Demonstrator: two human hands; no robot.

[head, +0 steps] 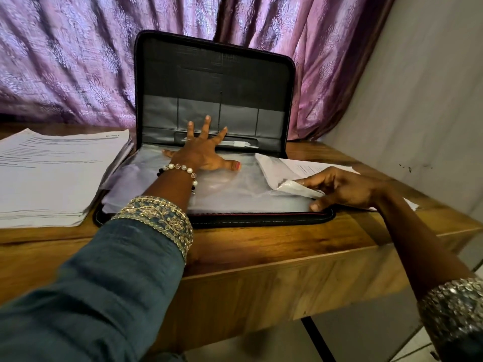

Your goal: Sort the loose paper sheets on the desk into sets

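A black zip folder (214, 74) stands open on the wooden desk (261, 246), its lid upright against the curtain. Clear plastic sleeves (224, 189) with white sheets lie in its lower half. My left hand (201, 150) rests flat with spread fingers on the sleeves, near the folder's hinge. My right hand (342, 189) pinches the lifted corner of a plastic sleeve at the folder's right edge. Beneath and behind that hand, printed sheets (300, 167) stick out over the folder's right side. A thick stack of printed papers (52, 173) lies left of the folder.
A purple patterned curtain (65, 61) hangs behind the desk. A pale wall (418, 113) closes off the right side. The desk's front edge runs close to my body, with floor showing below at the right.
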